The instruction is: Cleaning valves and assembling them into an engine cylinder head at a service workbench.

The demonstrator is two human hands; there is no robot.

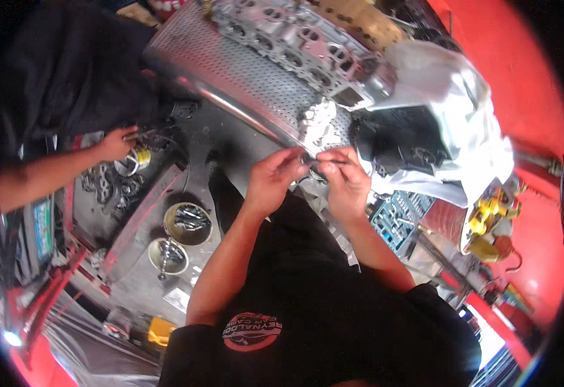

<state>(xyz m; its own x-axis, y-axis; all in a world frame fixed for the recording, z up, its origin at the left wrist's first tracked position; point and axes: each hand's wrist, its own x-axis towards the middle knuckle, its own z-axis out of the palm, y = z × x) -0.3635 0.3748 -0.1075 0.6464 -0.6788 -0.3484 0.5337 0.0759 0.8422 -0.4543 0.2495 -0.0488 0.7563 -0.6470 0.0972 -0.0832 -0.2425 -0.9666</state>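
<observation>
My left hand (pixel 271 180) and my right hand (pixel 344 187) meet in front of my body, fingertips almost together. Between the left thumb and fingers is a small dark round metal part (pixel 306 158), mostly covered. A thin dark piece (pixel 339 162) is pinched by the right fingers; its kind is too blurred to tell. Just beyond the hands, a crumpled white rag (pixel 321 124) lies at the edge of a perforated metal bench top (pixel 224 74). A grey engine cylinder head (pixel 282 48) with rows of round openings rests on that bench.
Silver plastic sheeting (pixel 446 77) drapes around a black part at right. Below it sits a teal socket set (pixel 398 219). Two buckets of metal parts (pixel 188 224) stand on the floor at left. A co-worker's hand (pixel 115 144) is over parts by a red frame (pixel 143 216).
</observation>
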